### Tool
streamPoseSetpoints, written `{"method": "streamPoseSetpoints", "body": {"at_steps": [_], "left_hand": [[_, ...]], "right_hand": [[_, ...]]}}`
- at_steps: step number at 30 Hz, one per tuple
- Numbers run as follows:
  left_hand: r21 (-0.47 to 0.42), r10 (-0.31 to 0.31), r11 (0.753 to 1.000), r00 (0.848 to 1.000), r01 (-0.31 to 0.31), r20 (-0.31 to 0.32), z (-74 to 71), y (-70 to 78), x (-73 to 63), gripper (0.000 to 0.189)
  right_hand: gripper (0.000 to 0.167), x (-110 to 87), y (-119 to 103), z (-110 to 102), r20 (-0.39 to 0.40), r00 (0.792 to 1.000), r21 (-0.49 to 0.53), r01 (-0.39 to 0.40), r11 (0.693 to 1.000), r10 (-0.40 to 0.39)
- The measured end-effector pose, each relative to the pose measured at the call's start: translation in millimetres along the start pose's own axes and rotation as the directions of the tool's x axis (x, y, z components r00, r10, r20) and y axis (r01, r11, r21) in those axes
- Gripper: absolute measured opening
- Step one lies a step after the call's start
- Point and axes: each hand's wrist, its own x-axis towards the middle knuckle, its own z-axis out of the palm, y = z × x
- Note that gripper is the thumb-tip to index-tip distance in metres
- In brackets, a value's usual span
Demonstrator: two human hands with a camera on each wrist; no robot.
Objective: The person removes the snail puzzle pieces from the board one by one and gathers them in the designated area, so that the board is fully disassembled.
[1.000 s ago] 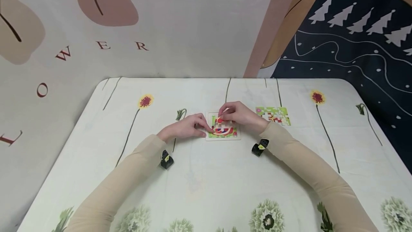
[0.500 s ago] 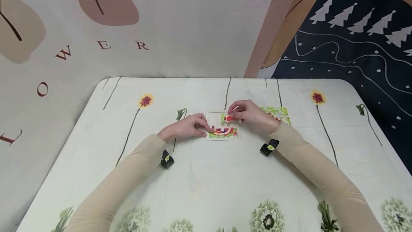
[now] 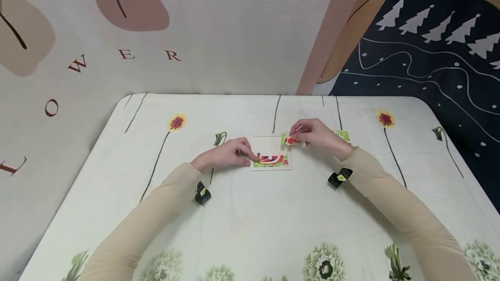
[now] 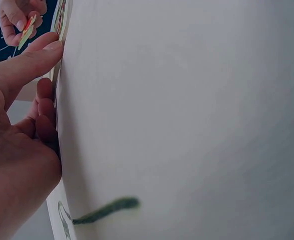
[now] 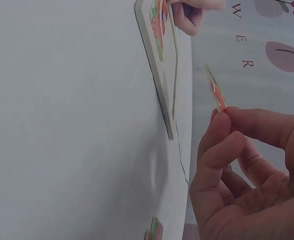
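Observation:
My right hand (image 3: 318, 137) pinches a red and green jigsaw puzzle piece (image 3: 288, 141) between thumb and fingertips, lifted off the table near the board's upper right corner. The right wrist view shows this piece (image 5: 217, 92) nearly edge-on, apart from the board. The puzzle board (image 3: 263, 143) is a shallow pale tray with its upper part bare. Colourful pieces (image 3: 273, 161) fill its lower part. My left hand (image 3: 229, 153) rests at the board's left side, an extended finger touching the lower pieces. Its other fingers are bent beneath.
More green puzzle pieces (image 3: 343, 135) lie on the table to the right, mostly hidden behind my right hand and wrist. A white cloth with printed flowers covers the table (image 3: 250, 220). Patterned hangings (image 3: 234, 34) rise behind its far edge.
My right hand has lifted the piece out of the board's upper area and moved it to the right, baring the board there. My left hand has stayed in place.

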Motion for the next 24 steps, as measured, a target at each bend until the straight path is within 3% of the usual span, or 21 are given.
{"method": "streamPoseSetpoints", "body": {"at_steps": [17, 24], "left_hand": [[-0.004, 0.028, 1.000, 1.000, -0.028, 0.011, -0.1, -1.6, -0.7, 0.025], [-0.019, -0.003, 1.000, 1.000, 0.003, 0.012, -0.2, -1.2, -0.2, 0.026]], "right_hand": [[0.020, -14.2, 13, -23, -0.049, 0.998, -0.039, -0.030, 0.999, 0.028], [0.020, -20.0, 15, -28, -0.045, 0.998, -0.102, -0.043, 0.994, 0.039]]}}
